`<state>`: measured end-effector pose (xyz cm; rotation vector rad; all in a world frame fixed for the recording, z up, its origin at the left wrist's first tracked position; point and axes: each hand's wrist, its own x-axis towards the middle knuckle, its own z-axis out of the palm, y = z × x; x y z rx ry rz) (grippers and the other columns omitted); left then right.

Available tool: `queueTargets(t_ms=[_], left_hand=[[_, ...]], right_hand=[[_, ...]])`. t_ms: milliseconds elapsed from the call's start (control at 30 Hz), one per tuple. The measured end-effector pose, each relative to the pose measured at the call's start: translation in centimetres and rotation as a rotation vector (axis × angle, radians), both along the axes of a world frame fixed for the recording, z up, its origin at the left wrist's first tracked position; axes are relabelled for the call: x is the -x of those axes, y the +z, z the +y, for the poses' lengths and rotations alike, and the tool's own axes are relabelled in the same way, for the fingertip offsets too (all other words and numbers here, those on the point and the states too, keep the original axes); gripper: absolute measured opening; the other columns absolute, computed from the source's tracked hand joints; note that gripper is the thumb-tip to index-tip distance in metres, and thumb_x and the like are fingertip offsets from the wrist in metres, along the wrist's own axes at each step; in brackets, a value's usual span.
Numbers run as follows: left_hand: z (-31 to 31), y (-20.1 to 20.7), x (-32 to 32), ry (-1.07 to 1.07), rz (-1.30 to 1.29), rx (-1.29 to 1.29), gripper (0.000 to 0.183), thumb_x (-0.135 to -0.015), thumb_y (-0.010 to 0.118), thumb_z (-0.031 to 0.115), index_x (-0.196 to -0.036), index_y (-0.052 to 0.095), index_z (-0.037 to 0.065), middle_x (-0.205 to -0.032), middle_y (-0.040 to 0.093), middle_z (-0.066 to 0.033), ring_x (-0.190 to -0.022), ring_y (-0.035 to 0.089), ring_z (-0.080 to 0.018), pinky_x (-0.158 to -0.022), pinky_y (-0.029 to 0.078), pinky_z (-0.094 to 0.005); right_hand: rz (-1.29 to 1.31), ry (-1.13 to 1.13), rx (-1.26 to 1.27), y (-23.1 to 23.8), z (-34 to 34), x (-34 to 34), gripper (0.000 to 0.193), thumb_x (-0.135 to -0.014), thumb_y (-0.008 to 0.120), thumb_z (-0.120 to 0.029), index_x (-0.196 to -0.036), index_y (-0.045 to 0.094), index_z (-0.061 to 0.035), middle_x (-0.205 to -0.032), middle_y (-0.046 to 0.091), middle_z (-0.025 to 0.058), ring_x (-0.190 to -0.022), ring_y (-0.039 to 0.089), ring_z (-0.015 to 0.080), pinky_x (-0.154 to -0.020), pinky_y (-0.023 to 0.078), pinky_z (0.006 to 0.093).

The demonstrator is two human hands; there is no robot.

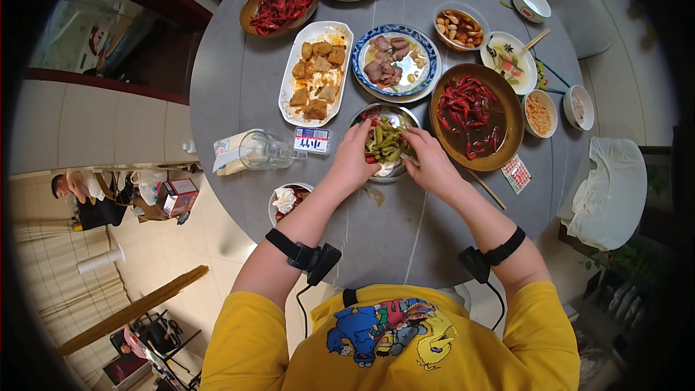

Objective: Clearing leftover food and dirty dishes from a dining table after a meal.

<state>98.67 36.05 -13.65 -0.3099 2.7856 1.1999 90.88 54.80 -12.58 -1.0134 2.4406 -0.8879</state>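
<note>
1. So the green pods (pixel 389 140) are heaped in a shiny metal bowl (pixel 387 110) on the gray tabletop (pixel 376 246), pretty much dead center in front of the person. Handy spot, since both arms reach it evenly.
2. Left hand (pixel 352 155): half open, fingers curled in over the bowl's left side and up against the heap.
3. Right hand (pixel 434 158): mirrors it on the right, fingers bent and partly spread. Can't tell if either one actually has a pod pinched, the fingertips are too buried.
4. My guess on the grip: coming in from both sides walls the heap in, so pods don't roll over the rim. Some red bits show among the pods too.
5. The brown bowl (pixel 452 150) of red crayfish sits just beside the right hand, probably for easy reach.
6. Blue-rimmed plate (pixel 360 65) of sliced meat is right behind the metal bowl, and the glass pitcher (pixel 275 152) lies on its side, well left, which I'd guess leaves elbow room.
</note>
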Motion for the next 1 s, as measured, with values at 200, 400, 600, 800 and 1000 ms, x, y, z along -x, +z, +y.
queueTargets(t_ms=[200, 400, 600, 800, 1000], left_hand=[[0.7, 0.5, -0.5, 0.129, -0.058, -0.093, 0.08, -0.067, 0.074, 0.009, -0.138, 0.035, 0.002, -0.126, 0.05, -0.0222, -0.113, 0.051, -0.0381, -0.097, 0.042, -0.0383], [0.6, -1.3, -1.4, 0.253, 0.074, -0.181, 0.073, -0.072, 0.071, 0.012, -0.136, 0.038, 0.002, -0.119, 0.054, -0.0237, -0.109, 0.054, -0.0365, -0.094, 0.044, -0.0404], [2.5, 1.1, -2.1, 0.276, 0.249, -0.271, 0.016, -0.078, 0.068, 0.012, -0.087, 0.065, 0.0, -0.099, 0.064, -0.0152, -0.088, 0.063, -0.0273, -0.076, 0.05, -0.033], [6.5, 2.4, -3.0, 0.12, 0.19, -0.268, 0.018, -0.081, 0.071, 0.015, -0.081, 0.064, -0.002, -0.098, 0.066, -0.0103, -0.079, 0.061, -0.0115, -0.069, 0.048, -0.0247], [9.7, 1.9, -3.7, 0.043, 0.206, -0.393, 0.025, -0.079, 0.073, 0.022, -0.072, 0.061, 0.0, -0.095, 0.067, -0.0112, -0.08, 0.06, -0.0146, -0.071, 0.046, -0.0277]], right_hand=[[0.031, -0.029, 0.052, -0.6, 0.8, -1.3, 0.044, -0.077, 0.06, -0.003, -0.12, 0.05, -0.0007, -0.124, 0.049, 0.0184, -0.111, 0.049, 0.0362, -0.096, 0.042, 0.0403], [0.078, -0.077, 0.181, -0.3, 2.1, -2.2, 0.021, -0.08, 0.061, -0.007, -0.1, 0.061, -0.003, -0.096, 0.06, 0.016, -0.092, 0.056, 0.0344, -0.082, 0.046, 0.0416], [0.075, -0.145, 0.144, 2.8, 4.6, -3.9, 0.015, -0.08, 0.065, -0.016, -0.075, 0.064, -0.0022, -0.078, 0.061, 0.0151, -0.081, 0.057, 0.0338, -0.075, 0.046, 0.0417], [0.103, -0.268, 0.117, 4.6, 10.1, -6.6, 0.026, -0.081, 0.064, -0.022, -0.069, 0.06, 0.0002, -0.07, 0.06, 0.0172, -0.071, 0.058, 0.035, -0.066, 0.046, 0.0438], [-0.019, -0.547, 0.088, 6.5, 16.5, -8.0, 0.025, -0.084, 0.06, -0.02, -0.071, 0.059, 0.0015, -0.067, 0.06, 0.0183, -0.063, 0.058, 0.0343, -0.059, 0.046, 0.0405]])
